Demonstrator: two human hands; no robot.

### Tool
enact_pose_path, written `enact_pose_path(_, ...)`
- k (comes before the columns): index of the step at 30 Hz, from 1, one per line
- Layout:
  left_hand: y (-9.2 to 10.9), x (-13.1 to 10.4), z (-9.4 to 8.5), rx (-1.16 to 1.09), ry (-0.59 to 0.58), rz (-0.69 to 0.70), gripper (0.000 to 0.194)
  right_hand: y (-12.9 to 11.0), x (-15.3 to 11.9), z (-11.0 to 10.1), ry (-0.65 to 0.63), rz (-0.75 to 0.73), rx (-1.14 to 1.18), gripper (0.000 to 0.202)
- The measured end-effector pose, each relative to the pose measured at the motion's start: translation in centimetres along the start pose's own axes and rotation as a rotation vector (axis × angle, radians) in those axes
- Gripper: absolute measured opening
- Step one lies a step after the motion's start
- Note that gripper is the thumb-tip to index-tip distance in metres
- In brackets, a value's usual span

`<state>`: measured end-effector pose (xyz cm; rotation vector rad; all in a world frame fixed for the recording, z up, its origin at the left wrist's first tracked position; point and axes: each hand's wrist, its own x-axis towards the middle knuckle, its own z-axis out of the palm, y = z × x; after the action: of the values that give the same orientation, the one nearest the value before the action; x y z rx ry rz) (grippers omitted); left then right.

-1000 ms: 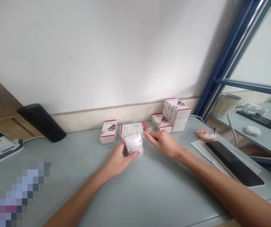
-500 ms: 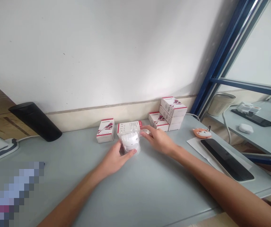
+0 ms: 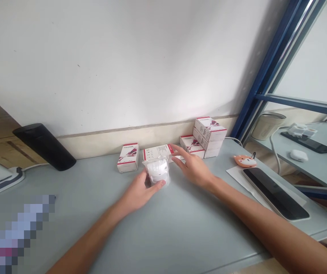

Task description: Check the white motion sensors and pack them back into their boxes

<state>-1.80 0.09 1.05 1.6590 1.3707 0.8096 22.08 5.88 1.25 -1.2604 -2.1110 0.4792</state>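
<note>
So the right hand [image 3: 194,169] was what had just changed: half a second earlier its thumb and index finger were close together by the bag's upper corner, and now they'd spread wide with nothing between them. The index fingertip overlapped the red end of the white-and-red printed cardboard box [image 3: 156,152] lying near the tabletop's back edge; couldn't tell if it was actually touching. For the job, I'd say that left the left hand [image 3: 134,192] doing all the holding.

That hand had the white rounded plastic case in a crinkly clear bag [image 3: 159,173], thumb across the near side, other fingers mostly hidden behind. The case hadn't really shifted: just in front of that box, nearer the back edge of the grey tabletop [image 3: 157,236] than the front one. No idea if it was resting on it.

Pointing-wise, the bag's loose end faced the back edge, leaning a touch left, and the case's seam ran crosswise. The case was pretty squat, so its long axis was hard to call, but my guess is front to back.
</note>
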Motion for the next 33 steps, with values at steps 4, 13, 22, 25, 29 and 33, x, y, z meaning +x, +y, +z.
enact_pose_path(4,-0.3,-0.1,0.1,-0.001,-0.006,0.038,0.071,-0.4,0.0,-0.1,0.084,0.007,-0.033,0.051)
enact_pose_path(13,-1.1,0.2,0.2,0.02,0.032,0.023,0.071,-0.4,-0.2,-0.4,0.068,-0.04,0.017,0.057)
enact_pose_path(22,-1.3,0.1,0.1,0.018,0.044,-0.006,0.069,-0.6,-0.3,-0.5,0.04,-0.071,-0.008,0.057)
enact_pose_path(25,-1.2,0.1,0.2,0.014,0.047,0.012,0.07,-0.1,-0.1,-0.1,0.014,-0.187,-0.057,0.057)
enact_pose_path(29,-0.8,0.2,0.2,-0.003,0.04,0.02,0.07,0.4,-0.1,0.4,-0.009,-0.237,-0.125,0.057)
enact_pose_path(33,-0.4,0.5,-0.2,-0.15,-0.014,-0.008,0.07,0.4,-0.1,0.5,-0.011,-0.243,-0.157,0.056)
